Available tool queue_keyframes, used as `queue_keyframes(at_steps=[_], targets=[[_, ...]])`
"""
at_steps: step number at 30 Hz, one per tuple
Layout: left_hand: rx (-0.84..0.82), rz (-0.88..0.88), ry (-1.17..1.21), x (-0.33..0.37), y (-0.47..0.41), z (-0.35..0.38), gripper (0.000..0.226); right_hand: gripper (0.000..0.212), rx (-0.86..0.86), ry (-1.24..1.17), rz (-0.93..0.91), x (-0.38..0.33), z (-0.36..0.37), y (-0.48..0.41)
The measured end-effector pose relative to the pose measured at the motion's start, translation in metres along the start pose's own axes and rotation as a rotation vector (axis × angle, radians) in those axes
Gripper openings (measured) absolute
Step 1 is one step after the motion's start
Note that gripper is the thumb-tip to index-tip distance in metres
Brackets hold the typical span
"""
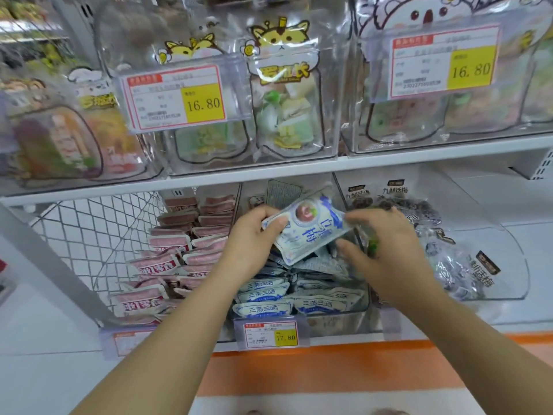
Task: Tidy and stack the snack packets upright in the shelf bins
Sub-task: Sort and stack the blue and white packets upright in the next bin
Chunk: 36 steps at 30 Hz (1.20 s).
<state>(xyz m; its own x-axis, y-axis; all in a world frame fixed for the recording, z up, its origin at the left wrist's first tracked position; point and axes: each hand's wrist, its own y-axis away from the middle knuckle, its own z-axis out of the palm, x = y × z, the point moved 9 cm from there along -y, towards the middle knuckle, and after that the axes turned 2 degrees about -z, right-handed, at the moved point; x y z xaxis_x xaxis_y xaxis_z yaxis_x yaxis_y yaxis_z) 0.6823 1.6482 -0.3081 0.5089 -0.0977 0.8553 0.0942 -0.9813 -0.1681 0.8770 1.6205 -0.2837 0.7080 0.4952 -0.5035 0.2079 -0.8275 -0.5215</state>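
A white-and-blue snack packet (305, 229) is lifted and tilted above the middle clear bin (338, 323) on the lower shelf. My left hand (254, 238) grips the packet's left edge, thumb on its front. My right hand (386, 244) is at the packet's right edge with fingers curled; its hold on the packet is blurred. Below them several more white-and-blue packets (269, 307) stand in rows, some lying loosely further back.
Pink packets (167, 259) fill the left bin beside a wire mesh divider (89, 235). Dark plum packets (466, 271) lie in the right clear bin. A 17.80 price tag (270, 333) hangs in front. The shelf edge (269, 172) above carries clear bins of pouches.
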Motion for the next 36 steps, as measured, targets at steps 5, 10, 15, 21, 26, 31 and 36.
queue_keyframes(at_steps=[5,10,15,21,26,31,36], targets=[[-0.119,0.061,0.047,0.015,0.011,0.016,0.015,0.037,-0.127,-0.484,0.248,0.01,0.017,-0.001],[-0.085,0.071,-0.067,0.021,-0.013,0.012,0.02,0.016,0.125,-0.38,0.233,0.023,-0.01,-0.006],[-0.414,0.103,-0.528,0.008,-0.033,0.057,0.036,0.012,0.28,-0.375,0.261,0.034,-0.026,-0.001],[-0.556,0.146,-0.807,-0.011,-0.047,0.094,0.023,0.014,0.261,-0.405,0.224,0.032,-0.025,0.001],[-0.273,0.176,-0.66,0.009,-0.067,0.07,0.011,0.023,0.261,-0.425,0.201,0.033,-0.027,0.002],[0.035,0.022,-0.421,0.015,-0.075,0.025,0.018,0.024,0.295,-0.461,0.217,0.034,-0.036,0.003],[-0.12,-0.09,-0.153,-0.005,-0.06,0.037,0.01,0.03,0.279,-0.474,0.207,0.031,-0.037,0.005]])
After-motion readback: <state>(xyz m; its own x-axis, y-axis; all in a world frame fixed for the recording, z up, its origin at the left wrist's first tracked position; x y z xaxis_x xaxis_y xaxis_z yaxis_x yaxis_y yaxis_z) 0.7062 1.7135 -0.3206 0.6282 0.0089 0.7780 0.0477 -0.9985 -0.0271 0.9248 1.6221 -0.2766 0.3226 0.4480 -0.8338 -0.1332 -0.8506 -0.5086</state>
